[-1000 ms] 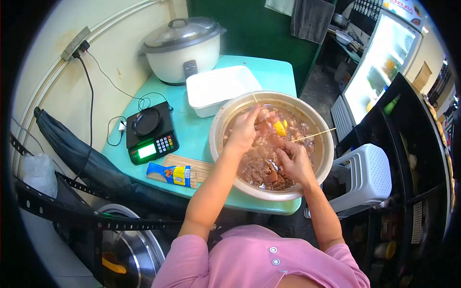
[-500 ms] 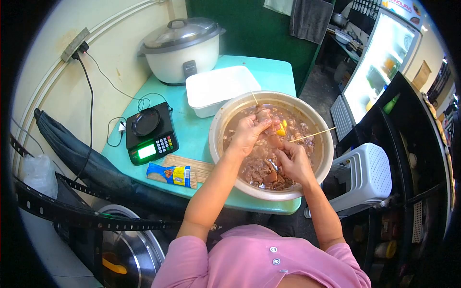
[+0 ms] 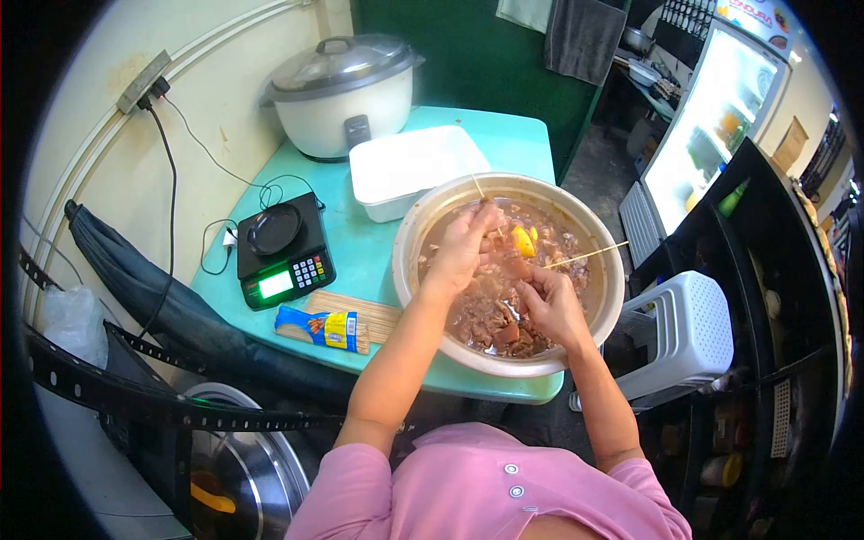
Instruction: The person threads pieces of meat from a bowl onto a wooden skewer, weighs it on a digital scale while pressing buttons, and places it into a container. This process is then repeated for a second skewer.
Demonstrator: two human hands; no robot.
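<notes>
A large round basin (image 3: 412, 326) on the turquoise table holds meat pieces (image 3: 481, 333) in brownish liquid. Both of my hands are over it. My left hand (image 3: 463, 247) is closed round a bamboo skewer (image 3: 478, 186), whose bare end sticks out beyond the fingers toward the far rim. Lower and to the right, the fingers of my right hand (image 3: 551, 304) pinch a piece of meat (image 3: 516, 268). A second thin stick (image 3: 589, 254) runs from near that hand across the right rim. Something yellow (image 3: 524, 240) shows between the hands.
Left of the basin lie an opened pack of bamboo sticks (image 3: 337, 326) and a lit digital scale (image 3: 286, 252) with a black dish. Behind stand a white tub (image 3: 418, 166) and a big rice cooker (image 3: 342, 99). White stools (image 3: 688, 328) are at the right.
My left hand has turned and shifted slightly, now covering meat that showed at its fingertips. The yellow piece is more exposed. My right hand has barely moved.
</notes>
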